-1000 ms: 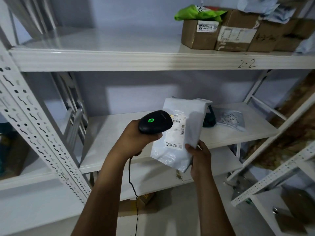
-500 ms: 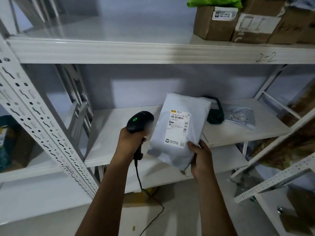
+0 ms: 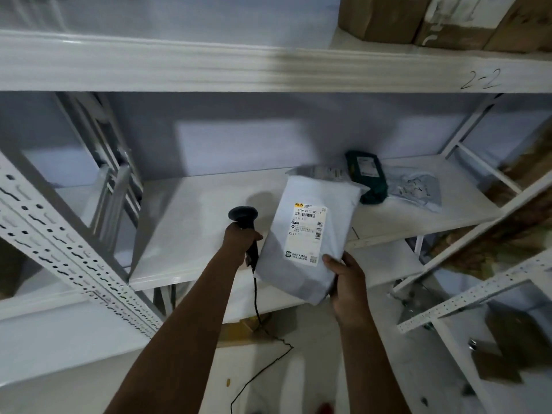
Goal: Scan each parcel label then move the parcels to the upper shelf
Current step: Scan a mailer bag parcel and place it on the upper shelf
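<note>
My right hand (image 3: 348, 282) grips the lower right corner of a white poly-bag parcel (image 3: 307, 228), held tilted with its printed label (image 3: 306, 234) facing me. My left hand (image 3: 240, 239) holds a black corded barcode scanner (image 3: 243, 218) just left of the parcel, its head lowered over the middle shelf (image 3: 194, 222). The upper shelf (image 3: 209, 64), marked "2-2", runs across the top and carries brown cardboard boxes (image 3: 424, 19) at its right end.
On the middle shelf behind the held parcel lie a dark green parcel (image 3: 369, 177), a clear plastic bag (image 3: 415, 186) and part of another white bag (image 3: 322, 171). Perforated white uprights (image 3: 59, 234) stand at left. A second rack (image 3: 478, 294) stands at right. The scanner cable (image 3: 257, 312) hangs toward the floor.
My left hand has drawn the scanner away from the label, down and to the left. The parcel's label is now uncovered, and the view has tilted downward.
</note>
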Motion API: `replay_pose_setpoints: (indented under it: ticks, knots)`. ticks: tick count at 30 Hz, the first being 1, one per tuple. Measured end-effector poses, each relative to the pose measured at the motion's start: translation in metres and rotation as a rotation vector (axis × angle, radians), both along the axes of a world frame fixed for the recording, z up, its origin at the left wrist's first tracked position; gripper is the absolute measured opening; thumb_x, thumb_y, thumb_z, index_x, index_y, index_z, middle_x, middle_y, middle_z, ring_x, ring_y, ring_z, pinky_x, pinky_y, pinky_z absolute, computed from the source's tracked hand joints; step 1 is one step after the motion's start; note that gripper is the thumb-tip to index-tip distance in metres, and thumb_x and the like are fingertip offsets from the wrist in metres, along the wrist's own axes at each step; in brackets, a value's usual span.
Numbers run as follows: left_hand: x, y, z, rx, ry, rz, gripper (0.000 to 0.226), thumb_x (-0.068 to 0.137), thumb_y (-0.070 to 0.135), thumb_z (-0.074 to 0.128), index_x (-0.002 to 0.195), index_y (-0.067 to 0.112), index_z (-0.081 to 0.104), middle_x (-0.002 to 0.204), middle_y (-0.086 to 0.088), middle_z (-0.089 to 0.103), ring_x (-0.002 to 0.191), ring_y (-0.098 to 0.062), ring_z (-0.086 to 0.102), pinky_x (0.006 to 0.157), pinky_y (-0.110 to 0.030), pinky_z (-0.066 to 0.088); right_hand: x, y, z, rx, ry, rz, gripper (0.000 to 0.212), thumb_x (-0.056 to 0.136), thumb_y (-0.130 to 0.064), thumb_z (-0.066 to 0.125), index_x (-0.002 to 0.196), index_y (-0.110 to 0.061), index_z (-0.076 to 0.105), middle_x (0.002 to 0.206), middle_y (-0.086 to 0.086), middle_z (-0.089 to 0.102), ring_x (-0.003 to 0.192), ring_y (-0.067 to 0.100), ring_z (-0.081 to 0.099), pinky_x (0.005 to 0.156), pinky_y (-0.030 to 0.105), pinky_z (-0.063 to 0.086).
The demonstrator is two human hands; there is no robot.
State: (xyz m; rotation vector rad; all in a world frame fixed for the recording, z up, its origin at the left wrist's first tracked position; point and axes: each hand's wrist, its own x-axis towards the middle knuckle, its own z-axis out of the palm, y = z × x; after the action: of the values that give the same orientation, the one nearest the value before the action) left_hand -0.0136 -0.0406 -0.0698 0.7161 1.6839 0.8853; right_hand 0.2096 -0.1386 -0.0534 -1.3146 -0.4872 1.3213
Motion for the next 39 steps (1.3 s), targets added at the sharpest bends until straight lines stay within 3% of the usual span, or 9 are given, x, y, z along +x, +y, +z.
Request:
replay_pose_setpoints:
  ticks: [5, 14, 19, 24, 31, 33, 35, 37, 39]
  knots:
    - [0.010, 0.021, -0.030, 0.011, 0.082, 0.107, 0.052, 0.081, 0.017, 0.086, 0.126, 0.003, 0.063, 0.113, -0.013, 0.068, 0.111, -0.034, 0.066, 0.092, -0.037, 0.053, -0.004, 0.012, -0.021, -0.074, 0.011, -0.011, 0.030, 0.084, 0.003, 0.071, 0.114, -0.004, 0.071, 0.113, 0.020, 0.076, 0.104, 0.042, 0.069, 0.094, 0.055, 0.054]
    - [0.011, 0.052, -0.070, 0.052, 0.317, 0.082, 0.070, 0.085, 0.038, 0.082, 0.138, 0.007, 0.047, 0.127, -0.014, 0.068, 0.118, -0.034, 0.064, 0.084, -0.034, 0.047, -0.006, 0.017, -0.060, -0.165, 0.034, 0.015, 0.032, 0.087, 0.008, 0.065, 0.117, 0.000, 0.069, 0.111, 0.020, 0.076, 0.098, 0.037, 0.072, 0.085, 0.045, 0.058]
    - [0.017, 0.064, -0.098, 0.043, 0.430, 0.020, 0.072, 0.082, 0.017, 0.081, 0.143, 0.008, 0.044, 0.128, -0.018, 0.062, 0.121, -0.038, 0.060, 0.100, -0.046, 0.052, 0.003, 0.016, -0.074, -0.174, 0.045, 0.016, 0.036, 0.086, 0.007, 0.066, 0.120, 0.000, 0.069, 0.114, 0.021, 0.075, 0.102, 0.040, 0.072, 0.093, 0.051, 0.056]
    - [0.026, 0.068, -0.107, 0.086, 0.542, -0.060, 0.072, 0.080, 0.003, 0.071, 0.147, 0.012, 0.046, 0.130, -0.019, 0.055, 0.122, -0.038, 0.052, 0.104, -0.044, 0.045, 0.007, 0.020, -0.081, -0.156, 0.020, 0.011, 0.035, 0.085, 0.009, 0.066, 0.118, -0.002, 0.070, 0.111, 0.019, 0.076, 0.094, 0.034, 0.073, 0.084, 0.043, 0.057]
    - [0.018, 0.052, -0.087, 0.041, 0.601, -0.144, 0.058, 0.084, 0.020, 0.070, 0.140, 0.017, 0.054, 0.127, -0.016, 0.058, 0.120, -0.039, 0.055, 0.101, -0.047, 0.048, 0.010, 0.021, -0.069, -0.123, 0.015, 0.025, 0.030, 0.086, 0.009, 0.067, 0.114, -0.002, 0.071, 0.111, 0.019, 0.076, 0.097, 0.036, 0.071, 0.082, 0.043, 0.057]
    - [0.019, 0.042, -0.077, 0.124, 0.620, -0.105, 0.051, 0.088, 0.020, 0.068, 0.137, 0.012, 0.058, 0.126, -0.017, 0.061, 0.119, -0.038, 0.056, 0.102, -0.047, 0.048, 0.012, 0.022, -0.062, -0.108, 0.029, 0.023, 0.031, 0.086, 0.008, 0.066, 0.116, -0.001, 0.070, 0.114, 0.021, 0.075, 0.101, 0.038, 0.070, 0.086, 0.045, 0.055]
    - [0.021, 0.031, -0.061, 0.241, 0.576, -0.116, 0.032, 0.094, 0.027, 0.065, 0.118, 0.006, 0.068, 0.110, -0.017, 0.069, 0.100, -0.032, 0.063, 0.090, -0.041, 0.053, 0.016, 0.024, -0.057, -0.099, 0.053, 0.013, 0.034, 0.086, 0.008, 0.065, 0.118, -0.001, 0.069, 0.117, 0.020, 0.075, 0.106, 0.040, 0.069, 0.091, 0.048, 0.053]
    - [0.032, 0.017, -0.036, 0.268, 0.380, -0.180, 0.035, 0.101, 0.037, 0.059, 0.093, 0.005, 0.069, 0.092, -0.011, 0.069, 0.081, -0.022, 0.061, 0.078, -0.034, 0.049, 0.019, 0.025, -0.050, -0.070, 0.072, 0.016, 0.037, 0.086, 0.007, 0.065, 0.121, -0.002, 0.068, 0.120, 0.019, 0.074, 0.115, 0.044, 0.067, 0.099, 0.053, 0.051]
    - [0.043, 0.006, -0.010, 0.171, 0.011, -0.197, 0.038, 0.100, 0.049, 0.060, 0.090, 0.014, 0.070, 0.103, -0.007, 0.072, 0.095, -0.021, 0.066, 0.092, -0.034, 0.050, 0.024, 0.025, -0.040, -0.021, 0.094, 0.030, 0.040, 0.086, 0.005, 0.066, 0.125, -0.001, 0.067, 0.124, 0.019, 0.072, 0.120, 0.045, 0.065, 0.107, 0.058, 0.047]
